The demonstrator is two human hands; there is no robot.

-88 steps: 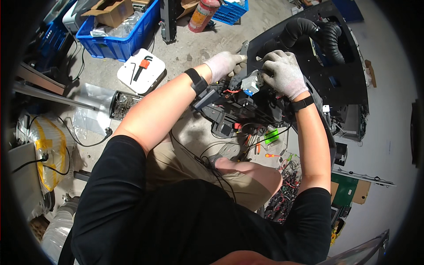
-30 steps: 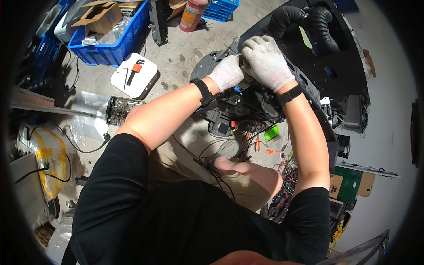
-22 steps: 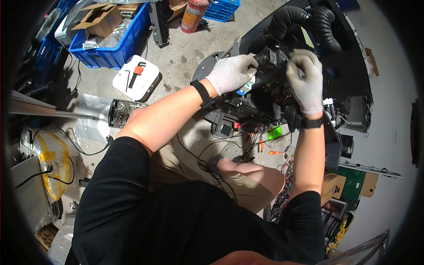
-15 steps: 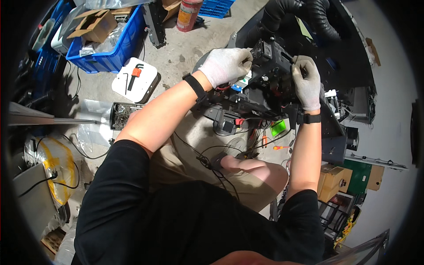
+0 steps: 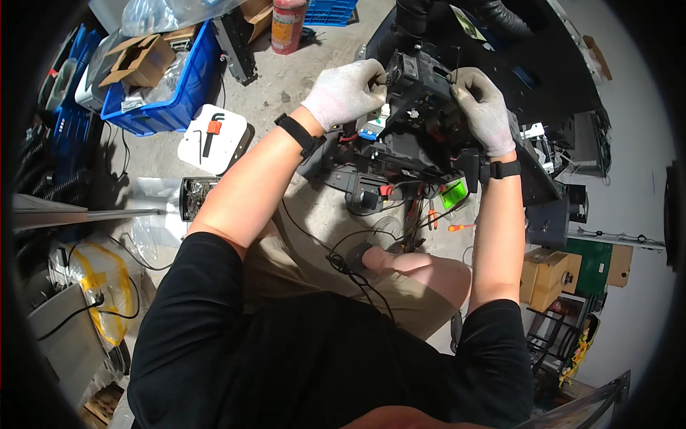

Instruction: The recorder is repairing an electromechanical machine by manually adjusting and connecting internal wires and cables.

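Observation:
A black machine assembly [image 5: 421, 93] with brackets, wiring and a small white-and-blue block [image 5: 373, 127] stands in front of me. My left hand [image 5: 348, 93], in a whitish work glove, is at its left side with curled fingers. What those fingertips pinch, if anything, is hidden. At the assembly's right side is my gloved right hand [image 5: 486, 107], thumb and fingers closed on a thin dark rod that looks like a hex key [image 5: 457, 63]. The rod sticks up above the fingers.
At the left, a white stool top [image 5: 191, 146] bears a hex key set with an orange holder. Behind it stands a blue crate [image 5: 153, 114] with a cardboard box. Black cables [image 5: 343, 264], a screwdriver [image 5: 461, 227] and orange-handled pliers [image 5: 432, 217] lie on the floor. Black hoses [image 5: 504, 18] rise behind.
The machine and both hands appear farther left and slightly higher in the picture, as the whole view has shifted. The thin rod now stands more upright above my right hand.

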